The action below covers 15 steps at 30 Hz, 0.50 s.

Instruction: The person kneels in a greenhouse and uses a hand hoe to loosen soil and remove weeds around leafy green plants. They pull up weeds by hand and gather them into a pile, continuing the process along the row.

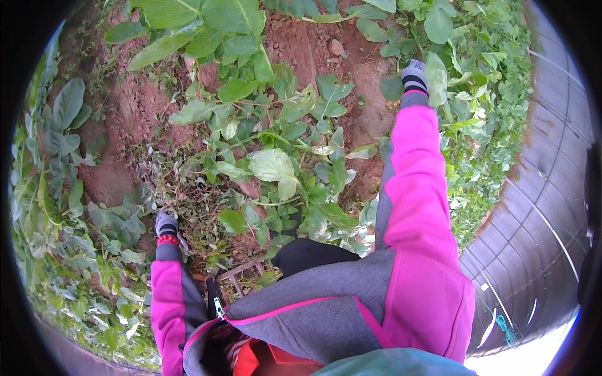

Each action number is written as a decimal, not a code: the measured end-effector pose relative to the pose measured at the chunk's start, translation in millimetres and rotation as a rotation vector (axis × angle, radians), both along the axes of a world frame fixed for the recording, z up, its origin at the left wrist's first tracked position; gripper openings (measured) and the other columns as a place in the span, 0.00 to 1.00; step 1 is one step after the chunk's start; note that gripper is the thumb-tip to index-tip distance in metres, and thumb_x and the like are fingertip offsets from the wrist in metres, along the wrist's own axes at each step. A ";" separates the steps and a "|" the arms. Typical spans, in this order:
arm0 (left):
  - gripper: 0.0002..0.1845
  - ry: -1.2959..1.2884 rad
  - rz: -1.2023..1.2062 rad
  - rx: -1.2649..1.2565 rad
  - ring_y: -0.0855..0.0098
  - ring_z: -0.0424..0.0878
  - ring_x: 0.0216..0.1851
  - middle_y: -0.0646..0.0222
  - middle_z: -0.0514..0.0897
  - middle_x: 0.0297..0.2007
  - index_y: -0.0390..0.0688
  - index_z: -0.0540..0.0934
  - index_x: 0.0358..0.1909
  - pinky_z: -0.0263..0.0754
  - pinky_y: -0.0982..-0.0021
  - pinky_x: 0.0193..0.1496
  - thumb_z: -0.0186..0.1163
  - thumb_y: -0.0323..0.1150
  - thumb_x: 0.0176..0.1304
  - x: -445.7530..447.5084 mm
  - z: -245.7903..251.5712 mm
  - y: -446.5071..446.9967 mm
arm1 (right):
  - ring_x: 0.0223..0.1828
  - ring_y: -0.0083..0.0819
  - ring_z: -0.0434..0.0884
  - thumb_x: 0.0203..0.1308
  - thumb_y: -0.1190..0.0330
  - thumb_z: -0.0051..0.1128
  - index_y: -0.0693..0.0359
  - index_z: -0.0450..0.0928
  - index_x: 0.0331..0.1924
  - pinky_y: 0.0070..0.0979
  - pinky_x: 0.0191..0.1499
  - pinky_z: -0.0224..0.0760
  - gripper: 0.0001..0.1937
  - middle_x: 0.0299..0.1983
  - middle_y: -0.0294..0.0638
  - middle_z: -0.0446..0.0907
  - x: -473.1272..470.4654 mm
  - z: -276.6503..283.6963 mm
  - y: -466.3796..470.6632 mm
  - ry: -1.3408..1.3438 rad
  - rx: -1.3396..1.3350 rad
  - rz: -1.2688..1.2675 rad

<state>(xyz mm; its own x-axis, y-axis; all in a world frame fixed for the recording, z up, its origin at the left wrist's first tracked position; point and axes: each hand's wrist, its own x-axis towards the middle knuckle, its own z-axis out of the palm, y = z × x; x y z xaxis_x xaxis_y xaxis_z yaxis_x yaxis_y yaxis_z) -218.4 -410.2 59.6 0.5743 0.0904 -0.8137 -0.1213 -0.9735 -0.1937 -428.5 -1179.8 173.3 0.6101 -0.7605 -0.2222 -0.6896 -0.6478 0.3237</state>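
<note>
Both hands wear grey gloves with dark striped cuffs. My right hand (415, 70) reaches far forward at the upper right, among broad green leaves (437, 77); a leaf partly covers it, and its fingers are not clear. At the lower left, my left hand (166, 223) is down beside a heap of uprooted-looking weeds (188, 188), below a red beaded band at the wrist; whether it grips any stems cannot be told. Between the hands grow leafy green plants (277, 169), some leaves pale or full of holes.
Reddish soil (301, 47) shows between the plant rows. Dense foliage (61, 263) lines the left side. A curved dark sheet wall with a wire grid (536, 188) bounds the right side. A small metal frame (237, 275) stands near my body, and a stone (336, 47) lies ahead.
</note>
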 end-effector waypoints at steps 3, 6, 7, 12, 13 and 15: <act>0.21 0.037 0.018 -0.019 0.56 0.74 0.53 0.52 0.77 0.50 0.44 0.75 0.53 0.69 0.62 0.56 0.54 0.38 0.56 5.6 -6.6 11.0 | 0.45 0.43 0.74 0.57 0.51 0.44 0.51 0.77 0.40 0.40 0.46 0.64 0.17 0.43 0.42 0.76 20.6 3.0 12.8 0.039 0.042 0.024; 0.22 0.015 0.006 0.007 0.57 0.73 0.55 0.53 0.76 0.52 0.44 0.75 0.53 0.67 0.62 0.57 0.55 0.37 0.56 -0.1 -13.8 19.9 | 0.42 0.43 0.76 0.57 0.51 0.44 0.51 0.78 0.37 0.40 0.43 0.66 0.17 0.40 0.42 0.78 41.3 1.7 47.0 0.096 0.103 0.077; 0.22 0.019 -0.003 0.011 0.57 0.73 0.55 0.53 0.76 0.52 0.44 0.75 0.53 0.67 0.62 0.57 0.55 0.38 0.56 3.7 -12.8 14.5 | 0.41 0.42 0.76 0.57 0.51 0.44 0.51 0.79 0.36 0.40 0.42 0.67 0.17 0.39 0.42 0.78 42.3 2.8 61.2 0.114 0.122 0.089; 0.23 0.055 0.022 0.035 0.54 0.73 0.54 0.50 0.76 0.50 0.40 0.72 0.55 0.68 0.63 0.56 0.53 0.34 0.56 6.4 -2.7 -5.0 | 0.36 0.42 0.79 0.57 0.50 0.43 0.51 0.81 0.32 0.40 0.37 0.70 0.18 0.34 0.41 0.81 85.8 20.6 109.0 0.212 0.208 0.156; 0.23 0.040 0.020 0.042 0.54 0.74 0.53 0.49 0.77 0.50 0.39 0.72 0.55 0.68 0.62 0.55 0.53 0.34 0.56 8.2 -7.7 5.6 | 0.34 0.42 0.80 0.57 0.50 0.43 0.51 0.81 0.31 0.40 0.35 0.71 0.18 0.33 0.41 0.81 97.9 22.2 113.9 0.217 0.236 0.162; 0.22 0.033 0.015 0.055 0.53 0.75 0.52 0.49 0.77 0.49 0.41 0.74 0.53 0.69 0.61 0.54 0.53 0.38 0.57 5.7 -18.8 15.4 | 0.32 0.41 0.81 0.57 0.50 0.42 0.52 0.82 0.29 0.40 0.33 0.72 0.18 0.31 0.41 0.82 113.2 35.1 118.2 0.232 0.259 0.138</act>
